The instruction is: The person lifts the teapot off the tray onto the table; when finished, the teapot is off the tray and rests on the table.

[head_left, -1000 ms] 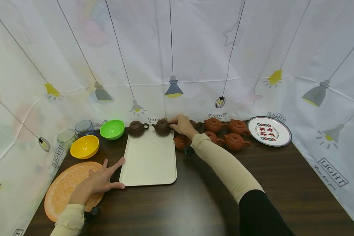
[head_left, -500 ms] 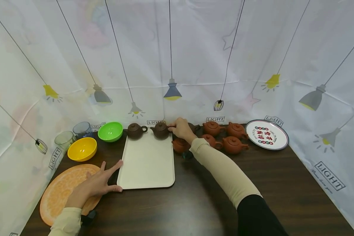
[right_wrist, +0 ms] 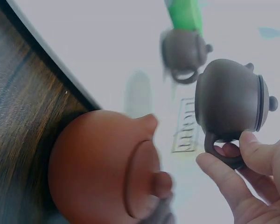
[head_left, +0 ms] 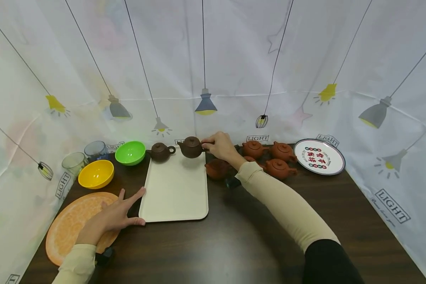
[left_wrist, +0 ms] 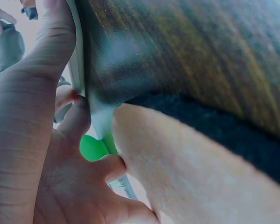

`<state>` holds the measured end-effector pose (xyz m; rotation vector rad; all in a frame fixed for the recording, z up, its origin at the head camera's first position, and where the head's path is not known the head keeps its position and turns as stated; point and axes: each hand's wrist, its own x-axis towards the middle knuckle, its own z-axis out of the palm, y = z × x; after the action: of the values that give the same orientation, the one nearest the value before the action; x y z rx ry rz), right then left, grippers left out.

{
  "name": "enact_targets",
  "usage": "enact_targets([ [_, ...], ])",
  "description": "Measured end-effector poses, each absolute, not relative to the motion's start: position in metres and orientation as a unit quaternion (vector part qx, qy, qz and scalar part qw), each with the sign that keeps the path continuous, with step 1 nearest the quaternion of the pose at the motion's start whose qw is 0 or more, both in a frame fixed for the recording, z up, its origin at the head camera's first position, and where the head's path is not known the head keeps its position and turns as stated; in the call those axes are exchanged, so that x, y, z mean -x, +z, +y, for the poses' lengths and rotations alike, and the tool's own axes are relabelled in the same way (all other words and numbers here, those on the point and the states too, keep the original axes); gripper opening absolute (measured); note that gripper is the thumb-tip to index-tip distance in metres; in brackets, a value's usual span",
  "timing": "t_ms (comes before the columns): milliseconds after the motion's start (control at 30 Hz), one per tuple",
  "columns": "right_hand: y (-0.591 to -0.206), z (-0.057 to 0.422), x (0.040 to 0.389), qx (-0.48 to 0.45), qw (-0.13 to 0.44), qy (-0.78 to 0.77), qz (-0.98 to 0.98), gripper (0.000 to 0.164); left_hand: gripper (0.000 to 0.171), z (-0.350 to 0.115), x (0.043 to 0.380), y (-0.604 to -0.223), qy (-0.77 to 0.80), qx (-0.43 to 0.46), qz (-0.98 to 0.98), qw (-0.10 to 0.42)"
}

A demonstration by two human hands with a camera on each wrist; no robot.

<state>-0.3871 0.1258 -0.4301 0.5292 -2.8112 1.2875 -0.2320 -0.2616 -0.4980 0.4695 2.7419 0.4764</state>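
My right hand [head_left: 221, 148] pinches the handle of a dark brown teapot [head_left: 191, 147], which hangs over the far right end of a cream tray [head_left: 174, 193] with a shadow below it. In the right wrist view, thumb and fingers close on the handle of this teapot [right_wrist: 226, 100]. A second dark brown teapot [head_left: 159, 152] sits at the tray's far left corner. My left hand [head_left: 115, 215] is spread at the tray's left edge, thumb and forefinger touching its rim, over an orange-patterned round mat [head_left: 69, 221]. A reddish-brown teapot [right_wrist: 102, 168] stands just right of the tray, partly behind my right arm.
Several reddish-brown teapots [head_left: 278, 169] stand right of the arm, beside a white plate [head_left: 335, 159] with red characters. At the left are a green bowl [head_left: 130, 154], a yellow bowl [head_left: 96, 175] and two glasses [head_left: 96, 150]. A printed curtain [head_left: 234, 71] backs the dark table [head_left: 269, 252].
The dark brown teapot in my right hand has risen off the tray, its handle still pinched. The left hand stays at the tray's edge. The head view has shifted slightly.
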Motion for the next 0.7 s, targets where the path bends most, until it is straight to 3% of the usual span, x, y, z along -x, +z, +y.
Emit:
enact_targets([
  [333, -0.405, 0.160, 0.331, -0.212, 0.052, 0.354, -0.910, 0.023, 0.113, -0.261, 0.233, -0.496, 0.172, -0.165, 0.958, 0.161],
  [700, -0.442, 0.202, 0.270, -0.203, 0.079, 0.319, -0.922, 0.019, 0.113, -0.265, 0.234, -0.495, 0.172, -0.166, 0.958, 0.160],
])
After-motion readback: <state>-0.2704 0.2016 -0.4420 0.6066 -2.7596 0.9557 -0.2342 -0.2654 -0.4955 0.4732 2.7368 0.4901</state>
